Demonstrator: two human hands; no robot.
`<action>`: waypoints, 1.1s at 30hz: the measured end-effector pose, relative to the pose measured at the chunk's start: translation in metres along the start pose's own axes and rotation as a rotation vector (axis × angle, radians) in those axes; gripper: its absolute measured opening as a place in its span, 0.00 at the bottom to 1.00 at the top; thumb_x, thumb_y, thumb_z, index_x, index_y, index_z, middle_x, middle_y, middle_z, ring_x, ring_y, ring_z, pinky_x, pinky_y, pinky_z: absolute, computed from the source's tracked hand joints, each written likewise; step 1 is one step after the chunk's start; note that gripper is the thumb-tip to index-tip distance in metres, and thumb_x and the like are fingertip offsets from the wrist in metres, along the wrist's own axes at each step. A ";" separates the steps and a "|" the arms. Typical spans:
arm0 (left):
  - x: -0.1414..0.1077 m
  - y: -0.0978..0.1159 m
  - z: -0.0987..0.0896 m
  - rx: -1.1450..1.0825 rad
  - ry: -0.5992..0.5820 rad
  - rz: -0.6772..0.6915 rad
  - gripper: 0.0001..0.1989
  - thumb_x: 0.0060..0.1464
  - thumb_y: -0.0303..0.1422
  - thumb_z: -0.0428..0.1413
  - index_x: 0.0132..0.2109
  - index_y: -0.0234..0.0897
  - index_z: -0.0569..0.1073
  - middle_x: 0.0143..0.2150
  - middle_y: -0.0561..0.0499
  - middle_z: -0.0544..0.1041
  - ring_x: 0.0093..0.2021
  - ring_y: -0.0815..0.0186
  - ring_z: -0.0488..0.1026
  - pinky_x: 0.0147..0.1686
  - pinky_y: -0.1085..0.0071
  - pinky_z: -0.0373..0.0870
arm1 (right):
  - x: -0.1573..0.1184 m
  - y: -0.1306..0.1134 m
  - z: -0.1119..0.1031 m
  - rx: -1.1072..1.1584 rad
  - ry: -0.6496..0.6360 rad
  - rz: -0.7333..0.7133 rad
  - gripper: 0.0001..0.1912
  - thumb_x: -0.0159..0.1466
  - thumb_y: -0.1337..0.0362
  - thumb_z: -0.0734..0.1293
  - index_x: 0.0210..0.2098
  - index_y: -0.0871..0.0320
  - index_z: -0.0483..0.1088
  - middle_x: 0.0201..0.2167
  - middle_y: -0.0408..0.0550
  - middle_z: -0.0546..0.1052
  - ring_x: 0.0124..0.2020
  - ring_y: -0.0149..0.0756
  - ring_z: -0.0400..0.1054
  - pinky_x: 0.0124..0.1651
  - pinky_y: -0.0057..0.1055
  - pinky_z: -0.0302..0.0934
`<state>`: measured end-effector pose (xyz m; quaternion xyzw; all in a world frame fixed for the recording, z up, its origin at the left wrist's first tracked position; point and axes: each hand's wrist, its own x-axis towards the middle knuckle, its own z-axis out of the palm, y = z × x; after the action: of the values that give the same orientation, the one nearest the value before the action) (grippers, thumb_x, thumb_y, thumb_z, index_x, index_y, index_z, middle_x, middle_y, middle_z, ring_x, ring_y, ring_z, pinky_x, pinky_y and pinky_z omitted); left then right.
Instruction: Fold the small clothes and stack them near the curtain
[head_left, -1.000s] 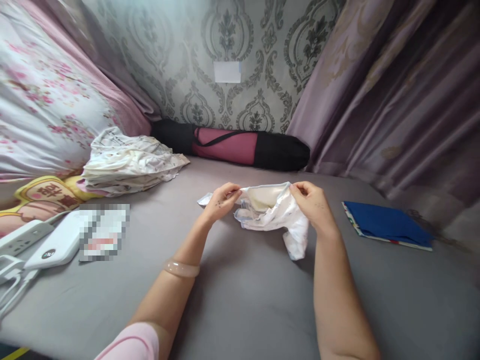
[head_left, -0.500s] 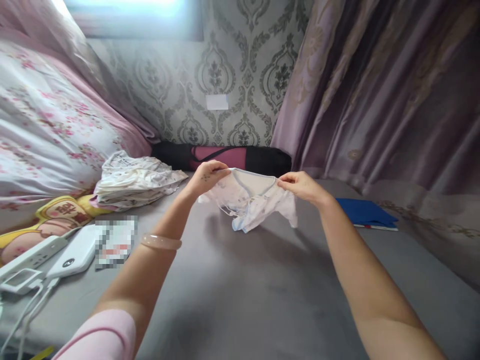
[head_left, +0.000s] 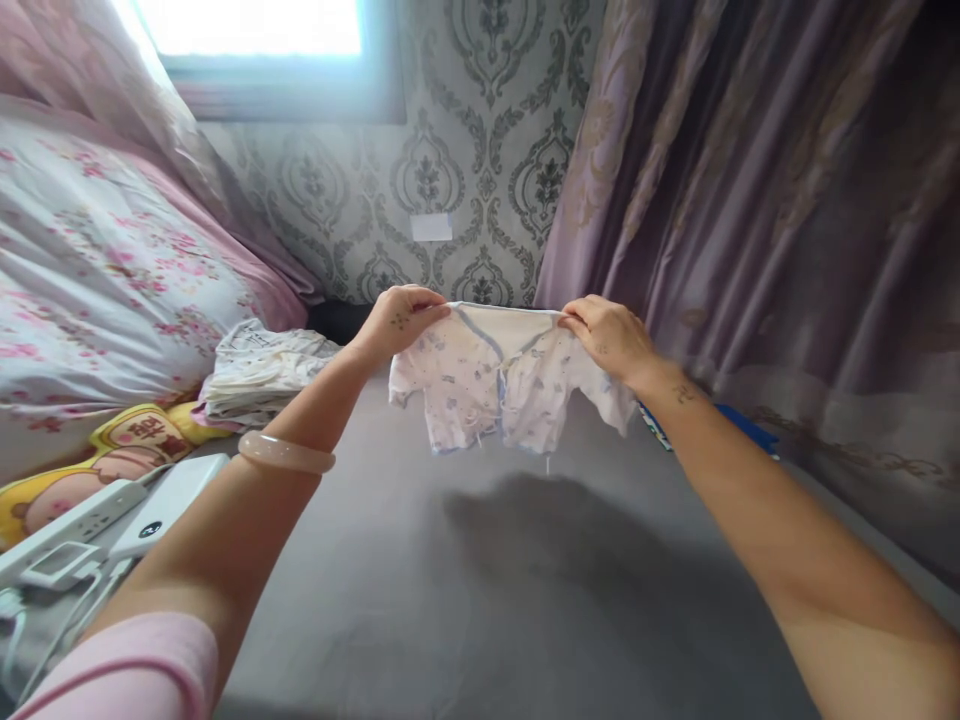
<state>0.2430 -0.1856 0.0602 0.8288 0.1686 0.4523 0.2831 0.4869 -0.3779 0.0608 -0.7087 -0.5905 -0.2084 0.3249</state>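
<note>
White cloth with a small dark print and blue-grey edging makes up the shirt (head_left: 459,385), which hangs spread above the bed (head_left: 360,600), front facing the person. A shadow lies on the bed below it.

Left hand (head_left: 409,315): thumb and fingers brought together in a pinch on the shoulder at one end of the neckline (head_left: 506,310). Right hand (head_left: 596,330): the same pinch at the opposite end. The far side of each grip is hidden. Between the hands the back of the neckline is drawn nearly straight; the front edges fall in a V.

Handling, as judged: very light, soft and limp, with no stiffness to hold a shape of its own. Surface appears matt, so slipping is unlikely. Breakage is no concern; the thin ties, one of which (head_left: 548,465) dangles below the hem, look the likeliest part to snag or tangle. Fibre cannot be told.

Points of hold: both shoulders, as found, are judged sound, since the weight hangs evenly and both sleeves drop free. Holding by one sleeve (head_left: 606,395) or a tie would probably let the body twist and bunch. Light finger pressure should suffice.
</note>
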 end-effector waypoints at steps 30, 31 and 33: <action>-0.015 -0.009 0.016 -0.358 -0.284 -0.281 0.20 0.40 0.45 0.67 0.36 0.34 0.81 0.30 0.47 0.80 0.30 0.64 0.75 0.32 0.69 0.70 | -0.006 0.013 0.000 0.774 -0.471 0.246 0.21 0.45 0.45 0.75 0.29 0.55 0.79 0.28 0.45 0.80 0.31 0.36 0.71 0.36 0.32 0.66; -0.014 -0.010 0.016 -0.376 -0.274 -0.285 0.20 0.40 0.45 0.68 0.35 0.34 0.81 0.29 0.47 0.80 0.29 0.64 0.74 0.31 0.69 0.70 | -0.006 0.014 0.001 0.763 -0.444 0.256 0.21 0.44 0.45 0.75 0.28 0.56 0.79 0.27 0.45 0.80 0.31 0.36 0.71 0.36 0.32 0.66; -0.014 -0.011 0.017 -0.426 -0.220 -0.267 0.19 0.39 0.44 0.68 0.35 0.33 0.81 0.29 0.47 0.79 0.29 0.65 0.74 0.32 0.69 0.70 | -0.006 0.016 0.003 0.761 -0.415 0.271 0.21 0.44 0.45 0.76 0.29 0.55 0.79 0.27 0.45 0.80 0.31 0.36 0.71 0.36 0.32 0.66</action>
<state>0.2496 -0.1897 0.0365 0.7653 0.1455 0.3435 0.5246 0.5010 -0.3817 0.0509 -0.6363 -0.5797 0.2145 0.4615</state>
